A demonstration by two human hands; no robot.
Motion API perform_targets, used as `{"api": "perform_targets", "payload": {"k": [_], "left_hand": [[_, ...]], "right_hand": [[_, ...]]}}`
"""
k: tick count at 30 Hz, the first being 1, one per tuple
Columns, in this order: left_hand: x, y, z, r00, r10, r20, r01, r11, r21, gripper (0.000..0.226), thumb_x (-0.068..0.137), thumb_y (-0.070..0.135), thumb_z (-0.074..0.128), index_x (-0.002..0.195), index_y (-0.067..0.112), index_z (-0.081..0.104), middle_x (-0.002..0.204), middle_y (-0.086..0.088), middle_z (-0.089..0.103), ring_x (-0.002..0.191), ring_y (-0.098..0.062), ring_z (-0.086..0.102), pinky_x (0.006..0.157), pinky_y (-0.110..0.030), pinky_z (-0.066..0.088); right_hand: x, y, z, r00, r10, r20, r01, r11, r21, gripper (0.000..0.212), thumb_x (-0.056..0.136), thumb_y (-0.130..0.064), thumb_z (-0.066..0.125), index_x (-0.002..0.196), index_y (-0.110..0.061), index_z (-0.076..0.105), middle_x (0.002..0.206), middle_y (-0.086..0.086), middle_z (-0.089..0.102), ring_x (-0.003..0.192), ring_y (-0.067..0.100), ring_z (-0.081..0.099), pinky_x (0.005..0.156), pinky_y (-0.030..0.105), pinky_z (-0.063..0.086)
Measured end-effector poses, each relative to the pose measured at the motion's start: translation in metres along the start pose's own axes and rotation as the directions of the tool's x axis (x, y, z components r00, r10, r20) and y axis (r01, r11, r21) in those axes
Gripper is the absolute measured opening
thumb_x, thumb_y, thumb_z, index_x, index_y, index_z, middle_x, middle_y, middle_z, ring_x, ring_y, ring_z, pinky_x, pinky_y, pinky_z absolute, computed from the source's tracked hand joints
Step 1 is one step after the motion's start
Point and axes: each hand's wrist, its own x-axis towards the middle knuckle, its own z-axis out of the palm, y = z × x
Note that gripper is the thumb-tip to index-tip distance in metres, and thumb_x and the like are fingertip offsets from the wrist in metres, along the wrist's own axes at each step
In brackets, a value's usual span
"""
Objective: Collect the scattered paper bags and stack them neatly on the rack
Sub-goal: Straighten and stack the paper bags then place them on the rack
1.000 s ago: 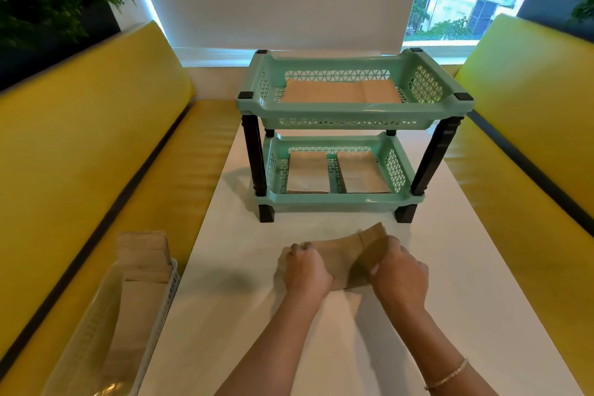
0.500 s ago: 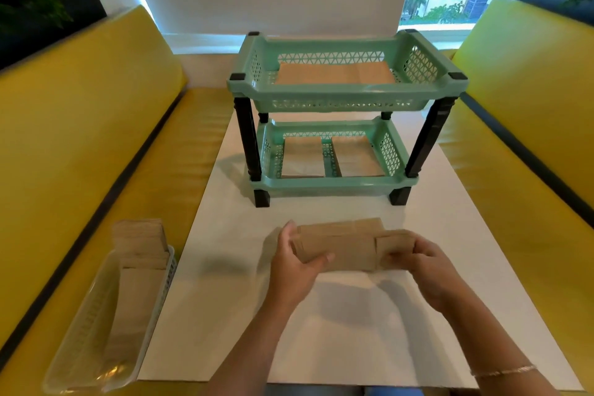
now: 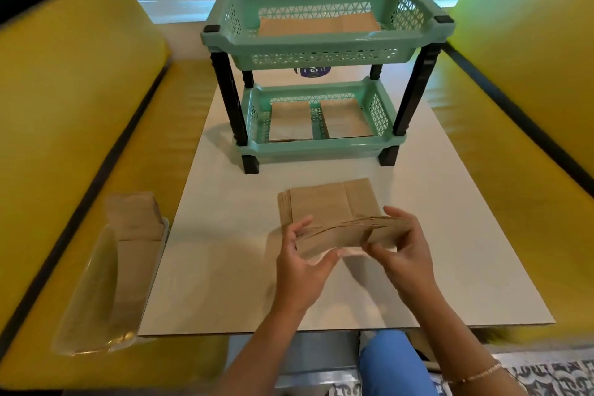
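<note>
A stack of flat brown paper bags (image 3: pixel 334 206) is lifted at its near edge above the white table (image 3: pixel 434 235). My left hand (image 3: pixel 302 267) grips its near left corner and my right hand (image 3: pixel 401 251) grips its near right end. The green two-tier rack (image 3: pixel 324 45) stands at the far middle of the table. Its top shelf holds a flat layer of bags (image 3: pixel 318 24). Two small piles of bags (image 3: pixel 291 122) (image 3: pixel 347 119) lie side by side on its lower shelf.
A clear plastic bin (image 3: pixel 106 292) with more brown bags lies on the yellow bench (image 3: pixel 64 138) to the left. Another yellow bench (image 3: pixel 530 74) runs along the right. A window is behind the rack.
The stack was pressed flat on the table under both hands; both hands have since gathered it, pulled it toward me and raised its near edge. The view has tilted down.
</note>
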Motion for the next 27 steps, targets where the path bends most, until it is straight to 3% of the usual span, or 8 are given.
{"api": "perform_targets", "payload": {"k": [4,10,12,14,17,20,24,27], "left_hand": [[0.004,-0.004,-0.008,0.998,0.058,0.025,-0.061,0.993,0.1,0.068,0.065,0.008,0.083,0.112,0.037,0.042,0.101,0.017,0.059,0.097,0.009,0.055,0.082,-0.002,0.039],[0.013,-0.008,-0.017,0.987,-0.096,0.126,0.024,0.878,0.477,0.039,0.075,0.02,0.076,0.11,0.011,0.063,0.103,-0.003,0.067,0.094,-0.02,0.062,0.074,-0.019,0.044],[0.017,0.01,-0.022,0.991,-0.031,0.133,-0.025,0.916,0.4,0.02,0.076,0.013,0.075,0.095,0.014,0.068,0.086,0.003,0.068,0.08,-0.017,0.063,0.065,-0.013,0.044],[0.017,0.036,-0.026,0.992,0.008,0.124,-0.02,0.995,0.1,0.02,0.074,0.005,0.076,0.078,0.022,0.066,0.073,0.008,0.069,0.074,-0.014,0.064,0.068,-0.015,0.051],[0.016,0.06,-0.015,0.989,0.042,0.14,0.0,0.958,-0.285,0.019,0.074,-0.001,0.071,0.078,0.016,0.065,0.072,0.007,0.071,0.073,-0.007,0.066,0.071,-0.02,0.054],[0.011,0.046,0.007,0.983,0.018,0.182,0.026,0.97,-0.241,0.018,0.084,0.007,0.066,0.088,0.024,0.063,0.083,0.014,0.071,0.085,-0.001,0.064,0.079,-0.018,0.049],[-0.004,0.006,0.026,0.978,-0.071,0.198,0.093,0.99,-0.102,0.021,0.093,0.016,0.055,0.107,0.031,0.051,0.107,0.011,0.065,0.101,-0.002,0.061,0.09,-0.023,0.046],[-0.005,0.007,0.031,0.993,-0.035,0.108,0.035,0.999,-0.002,0.015,0.095,0.018,0.052,0.094,0.031,0.046,0.097,0.004,0.063,0.09,-0.003,0.059,0.081,-0.022,0.046]], "right_hand": [[-0.001,0.001,-0.011,0.999,-0.042,0.019,0.044,0.994,-0.102,0.07,0.069,0.008,0.072,0.119,-0.033,0.045,0.105,0.001,0.059,0.098,0.015,0.058,0.084,0.029,0.049],[0.005,-0.01,-0.021,0.981,-0.145,0.128,0.187,0.883,-0.431,0.055,0.074,-0.001,0.072,0.112,-0.035,0.051,0.093,-0.019,0.056,0.088,-0.004,0.055,0.071,0.005,0.042],[0.011,-0.02,-0.027,0.98,-0.108,0.168,0.178,0.858,-0.481,0.042,0.075,0.001,0.07,0.098,-0.033,0.06,0.087,-0.014,0.061,0.083,0.004,0.059,0.068,0.007,0.043],[0.015,-0.026,-0.032,0.983,-0.06,0.175,0.133,0.884,-0.448,0.031,0.075,0.003,0.07,0.083,-0.027,0.066,0.082,-0.007,0.068,0.081,0.016,0.063,0.071,0.014,0.047],[0.01,-0.025,-0.028,0.986,0.024,0.167,0.008,0.982,-0.189,0.026,0.078,0.005,0.067,0.082,-0.021,0.065,0.078,-0.002,0.071,0.082,0.023,0.066,0.08,0.034,0.053],[-0.002,-0.007,-0.008,0.993,0.059,0.099,-0.041,0.983,-0.177,0.037,0.082,0.005,0.062,0.092,-0.03,0.058,0.089,-0.005,0.068,0.091,0.02,0.064,0.085,0.038,0.051],[-0.017,0.014,0.013,0.992,0.103,0.066,-0.089,0.978,-0.19,0.042,0.083,0.005,0.059,0.094,-0.035,0.053,0.091,-0.013,0.065,0.089,0.01,0.063,0.078,0.024,0.048],[-0.013,0.01,0.015,0.994,0.087,0.07,-0.067,0.965,-0.252,0.031,0.086,-0.001,0.06,0.105,-0.023,0.05,0.088,-0.013,0.062,0.082,0.005,0.061,0.074,0.023,0.049]]}}
